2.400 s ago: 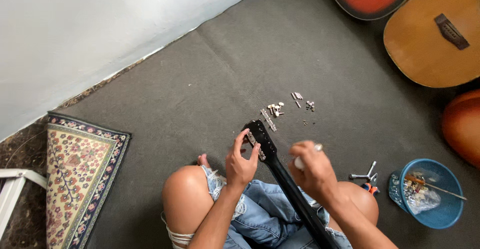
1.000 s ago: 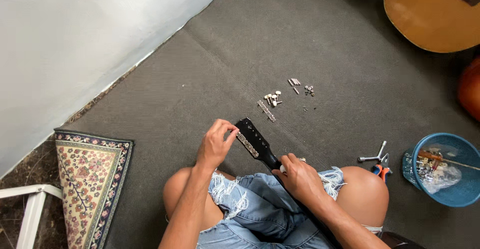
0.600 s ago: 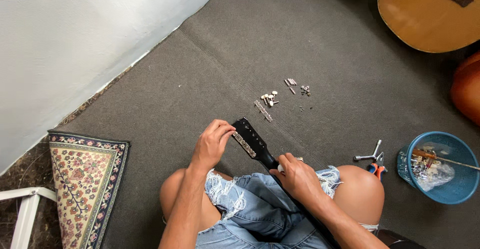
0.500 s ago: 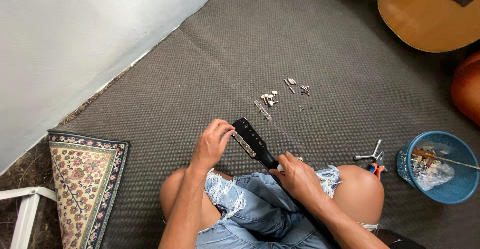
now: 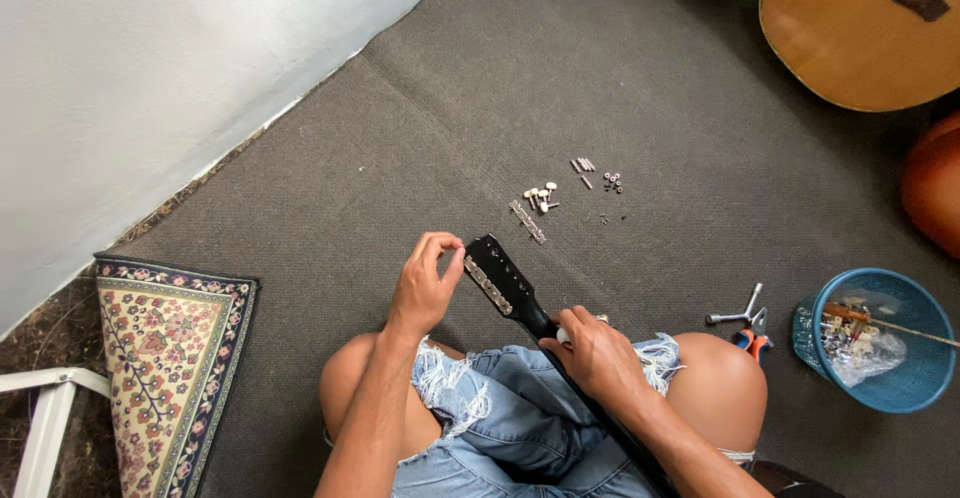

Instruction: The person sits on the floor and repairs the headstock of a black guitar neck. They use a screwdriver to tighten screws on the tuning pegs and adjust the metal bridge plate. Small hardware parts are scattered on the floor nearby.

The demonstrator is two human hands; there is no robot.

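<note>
Patterned rug (image 5: 165, 358) lower left, white wall upper left. Left hand (image 5: 425, 288) centre frame, fingertips pinched at edge of guitar headstock (image 5: 500, 276), touching metal tuner strip (image 5: 488, 285); a second ago same spot, barely shifted, so work stays on that strip. Right hand (image 5: 598, 353) closed around black neck over lap, small white piece poking out by knuckles. Loose tuner parts (image 5: 545, 198) on carpet above headstock. Pliers (image 5: 752, 330) and blue basket (image 5: 880, 353) right; guitar body (image 5: 860, 33) upper right.
</note>
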